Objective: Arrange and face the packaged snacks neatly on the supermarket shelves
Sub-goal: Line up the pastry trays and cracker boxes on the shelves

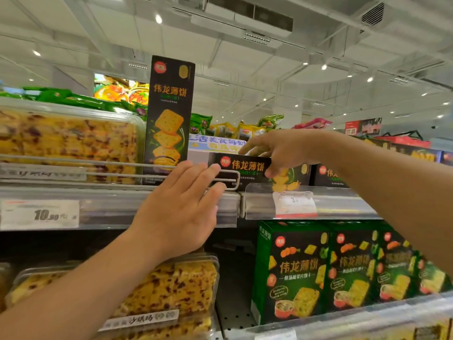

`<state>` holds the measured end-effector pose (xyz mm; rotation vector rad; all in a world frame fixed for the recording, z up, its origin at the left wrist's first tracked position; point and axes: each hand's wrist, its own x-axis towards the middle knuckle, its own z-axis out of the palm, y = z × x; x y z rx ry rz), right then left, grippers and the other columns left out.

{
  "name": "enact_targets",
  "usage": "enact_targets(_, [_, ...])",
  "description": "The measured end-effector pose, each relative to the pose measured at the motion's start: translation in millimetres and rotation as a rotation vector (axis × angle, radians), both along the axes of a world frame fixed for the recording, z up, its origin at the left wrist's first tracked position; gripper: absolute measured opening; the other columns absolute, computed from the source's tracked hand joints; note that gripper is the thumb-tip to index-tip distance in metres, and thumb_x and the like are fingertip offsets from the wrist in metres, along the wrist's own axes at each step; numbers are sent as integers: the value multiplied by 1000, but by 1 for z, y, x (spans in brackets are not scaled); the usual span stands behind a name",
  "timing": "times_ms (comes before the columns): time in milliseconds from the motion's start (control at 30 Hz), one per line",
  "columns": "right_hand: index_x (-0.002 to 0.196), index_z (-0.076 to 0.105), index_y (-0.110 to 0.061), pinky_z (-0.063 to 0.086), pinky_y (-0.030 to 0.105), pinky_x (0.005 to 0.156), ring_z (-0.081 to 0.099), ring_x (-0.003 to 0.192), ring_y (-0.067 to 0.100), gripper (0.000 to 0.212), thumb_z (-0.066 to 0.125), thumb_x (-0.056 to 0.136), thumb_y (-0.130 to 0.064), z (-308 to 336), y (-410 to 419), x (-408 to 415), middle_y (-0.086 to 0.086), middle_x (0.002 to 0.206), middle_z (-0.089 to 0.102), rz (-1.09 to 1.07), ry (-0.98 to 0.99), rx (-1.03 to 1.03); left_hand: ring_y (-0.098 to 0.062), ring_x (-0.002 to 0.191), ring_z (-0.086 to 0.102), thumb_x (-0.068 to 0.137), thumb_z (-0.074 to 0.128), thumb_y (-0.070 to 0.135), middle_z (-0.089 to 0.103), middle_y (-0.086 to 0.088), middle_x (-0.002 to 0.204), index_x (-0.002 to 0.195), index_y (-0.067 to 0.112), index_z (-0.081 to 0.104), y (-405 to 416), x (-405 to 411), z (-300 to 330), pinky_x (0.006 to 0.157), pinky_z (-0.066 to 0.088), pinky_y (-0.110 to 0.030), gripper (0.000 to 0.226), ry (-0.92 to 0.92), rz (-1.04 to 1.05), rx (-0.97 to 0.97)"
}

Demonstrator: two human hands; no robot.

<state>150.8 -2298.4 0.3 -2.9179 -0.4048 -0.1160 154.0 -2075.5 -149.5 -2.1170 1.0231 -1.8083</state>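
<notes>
Black cracker box (pixel 245 165) lying flat, long axis left-right, pinched by right hand (pixel 282 150); left hand (pixel 181 207) flat, fingers straight, just beside its left end, holding nothing.

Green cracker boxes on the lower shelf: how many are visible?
3, side by side under the price rail: left box, middle box, and right box. More may continue rightward behind the person's right forearm.

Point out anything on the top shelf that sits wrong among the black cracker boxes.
One black cracker box stands upright on end beside the clear cake tray, while the other black boxes to its right lie on their sides. The right hand grips a lying box; the left hand rests at the wire rail.
</notes>
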Motion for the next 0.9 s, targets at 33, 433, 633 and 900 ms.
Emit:
enact_targets(33, [131, 48, -41, 45, 48, 102, 48, 128, 23, 73, 69, 78, 5, 1, 2, -1, 0, 145, 48, -8, 14, -12, -40, 123, 52, 88, 53, 24, 55, -22, 133, 120, 5, 55, 0, 0, 0, 108, 36, -54, 38, 3, 1, -2])
enact_targets(433, [110, 51, -27, 48, 39, 97, 63, 105, 14, 51, 77, 74, -52, -1, 89, 12, -3, 113, 65, 131, -136, 512, -39, 124, 52, 92, 50, 28, 56, -22, 135, 120, 7, 62, 0, -2, -1, 109, 35, -54, 37, 34, 1, -30])
enact_targets(633, [104, 64, -25, 50, 37, 93, 70, 93, 13, 45, 79, 71, -51, -5, 110, 16, -5, 110, 70, 176, -121, 504, -39, 124, 51, 93, 48, 27, 56, -21, 134, 118, 7, 62, -1, 0, -3, 110, 34, -53, 34, 32, -26, -42])
enact_targets(900, [99, 71, -18, 49, 38, 93, 72, 93, 19, 32, 79, 76, -38, -6, 116, 13, -4, 96, 76, 215, -116, 557, -38, 126, 50, 93, 48, 28, 55, -20, 137, 119, 9, 61, -1, 1, -3, 114, 30, -51, 35, 28, -21, -45])
